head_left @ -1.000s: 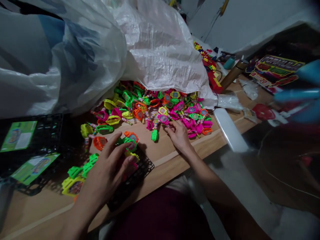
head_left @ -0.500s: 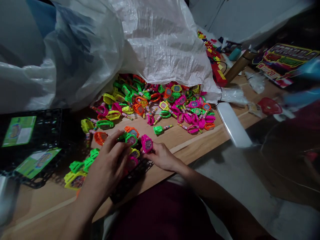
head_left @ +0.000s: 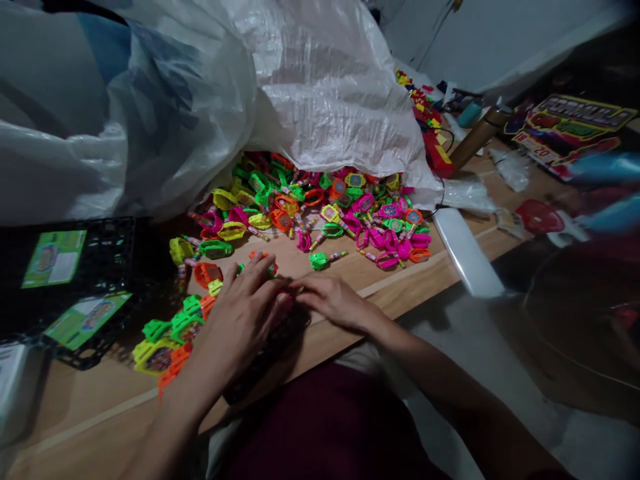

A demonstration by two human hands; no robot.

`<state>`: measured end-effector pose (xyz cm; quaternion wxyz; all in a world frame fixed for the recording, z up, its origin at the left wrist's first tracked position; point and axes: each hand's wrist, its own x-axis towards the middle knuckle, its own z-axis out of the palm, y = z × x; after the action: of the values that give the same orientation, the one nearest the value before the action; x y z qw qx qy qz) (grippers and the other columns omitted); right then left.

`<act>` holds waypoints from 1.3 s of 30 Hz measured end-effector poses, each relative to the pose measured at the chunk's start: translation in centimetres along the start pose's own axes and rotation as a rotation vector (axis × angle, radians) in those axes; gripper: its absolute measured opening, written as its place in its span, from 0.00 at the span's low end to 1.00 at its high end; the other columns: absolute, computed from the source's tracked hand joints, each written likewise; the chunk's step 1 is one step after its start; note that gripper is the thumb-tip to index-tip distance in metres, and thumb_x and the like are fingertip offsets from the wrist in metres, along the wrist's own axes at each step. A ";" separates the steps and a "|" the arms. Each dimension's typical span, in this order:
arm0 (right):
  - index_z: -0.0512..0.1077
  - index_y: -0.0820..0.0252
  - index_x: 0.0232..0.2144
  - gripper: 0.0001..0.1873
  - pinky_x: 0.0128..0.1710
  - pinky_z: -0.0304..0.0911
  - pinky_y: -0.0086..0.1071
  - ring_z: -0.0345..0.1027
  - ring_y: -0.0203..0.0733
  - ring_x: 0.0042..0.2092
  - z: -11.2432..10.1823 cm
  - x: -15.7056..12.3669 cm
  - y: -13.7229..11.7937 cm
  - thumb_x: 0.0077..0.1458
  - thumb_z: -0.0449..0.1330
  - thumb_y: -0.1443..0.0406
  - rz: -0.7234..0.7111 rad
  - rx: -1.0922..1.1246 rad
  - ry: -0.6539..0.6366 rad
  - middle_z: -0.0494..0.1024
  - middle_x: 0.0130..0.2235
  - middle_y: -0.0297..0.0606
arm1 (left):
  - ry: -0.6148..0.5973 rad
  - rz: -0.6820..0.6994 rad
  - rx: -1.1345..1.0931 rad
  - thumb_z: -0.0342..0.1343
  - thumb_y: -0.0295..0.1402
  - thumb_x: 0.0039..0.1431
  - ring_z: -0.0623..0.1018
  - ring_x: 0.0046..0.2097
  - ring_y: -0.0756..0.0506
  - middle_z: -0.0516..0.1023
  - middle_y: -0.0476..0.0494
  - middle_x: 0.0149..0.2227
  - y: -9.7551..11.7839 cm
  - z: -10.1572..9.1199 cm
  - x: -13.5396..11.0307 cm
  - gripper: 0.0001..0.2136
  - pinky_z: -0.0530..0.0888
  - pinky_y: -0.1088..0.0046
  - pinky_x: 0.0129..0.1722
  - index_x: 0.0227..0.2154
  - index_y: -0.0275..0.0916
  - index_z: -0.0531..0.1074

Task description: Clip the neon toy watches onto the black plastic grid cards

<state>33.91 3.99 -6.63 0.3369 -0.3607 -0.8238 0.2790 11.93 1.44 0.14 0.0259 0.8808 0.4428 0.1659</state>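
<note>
My left hand [head_left: 240,313] is closed over a black openwork tray [head_left: 265,357] at the table's front edge, its thumb and fingertips on a pink toy watch [head_left: 284,304]. From the other side my right hand [head_left: 333,301] pinches at the same watch with bent fingers. Most of that watch is hidden by my fingers. Just beyond my left hand shows part of an orange toy watch [head_left: 270,263]. A cluster of green, yellow and orange toy watches, including a yellow one [head_left: 154,357], lies left of my left hand.
Behind my hands, a heap of bright toy watches [head_left: 320,200] spills from a white woven sack [head_left: 330,100]. Black trays with green labels [head_left: 55,260] stand at left. A white box [head_left: 467,257] lies at right, with a brown bottle [head_left: 480,140] behind it. A blurred blue shape is at far right.
My right hand has brought the pink toy watch down into the tray. My left hand has shifted right over it, so both hands now meet and cover most of the watches there.
</note>
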 end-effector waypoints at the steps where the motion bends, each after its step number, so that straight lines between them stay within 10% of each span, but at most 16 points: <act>1: 0.75 0.58 0.44 0.08 0.51 0.67 0.35 0.73 0.43 0.47 -1.5 0.1 0.4 0.66 0.58 0.70 0.016 -0.025 0.074 0.79 0.43 0.39 | -0.011 -0.006 -0.015 0.42 0.43 0.73 0.66 0.69 0.31 0.70 0.31 0.65 -0.1 -0.1 -0.1 0.20 0.59 0.35 0.68 0.48 0.40 0.77; 7: 0.77 0.61 0.42 0.06 0.49 0.63 0.39 0.67 0.47 0.47 -5.7 0.3 4.4 0.65 0.61 0.71 0.158 -0.370 0.120 0.75 0.43 0.43 | 0.042 -0.098 -0.086 0.47 0.44 0.71 0.64 0.70 0.31 0.52 0.37 0.74 0.0 -0.3 -0.8 0.18 0.63 0.42 0.69 0.55 0.43 0.73; 16: 0.74 0.59 0.45 0.10 0.41 0.64 0.27 0.70 0.38 0.41 0.8 0.6 1.4 0.65 0.54 0.69 0.224 0.354 0.075 0.77 0.38 0.32 | 0.146 -0.132 -0.148 0.51 0.47 0.68 0.64 0.70 0.28 0.54 0.39 0.74 -0.2 0.0 -0.5 0.26 0.71 0.41 0.65 0.66 0.46 0.61; 20: 0.75 0.57 0.45 0.15 0.38 0.64 0.28 0.69 0.39 0.37 3.0 0.6 1.6 0.60 0.53 0.71 0.294 0.309 0.001 0.77 0.35 0.31 | 0.146 -0.139 -0.161 0.50 0.48 0.68 0.66 0.68 0.27 0.55 0.41 0.73 -0.1 -0.1 -0.4 0.27 0.71 0.38 0.64 0.67 0.50 0.59; 28: 0.70 0.62 0.49 0.24 0.54 0.68 0.39 0.71 0.46 0.49 4.0 0.1 2.4 0.52 0.47 0.77 -0.051 0.060 0.048 0.77 0.45 0.44 | 0.127 -0.076 -0.131 0.51 0.49 0.68 0.63 0.70 0.30 0.54 0.39 0.74 -0.3 0.2 -0.6 0.31 0.66 0.42 0.68 0.70 0.51 0.53; 39: 0.64 0.70 0.57 0.28 0.60 0.66 0.47 0.67 0.54 0.56 6.4 -0.4 2.9 0.53 0.56 0.78 -0.166 -0.219 -0.005 0.74 0.53 0.58 | 0.053 0.058 0.026 0.51 0.45 0.69 0.56 0.73 0.28 0.55 0.35 0.74 -0.8 0.7 -0.7 0.33 0.60 0.34 0.67 0.72 0.51 0.47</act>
<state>30.47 3.93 -12.74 0.3155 -0.3251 -0.8771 0.1596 11.16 1.42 -0.82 -0.0024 0.8888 0.4197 0.1841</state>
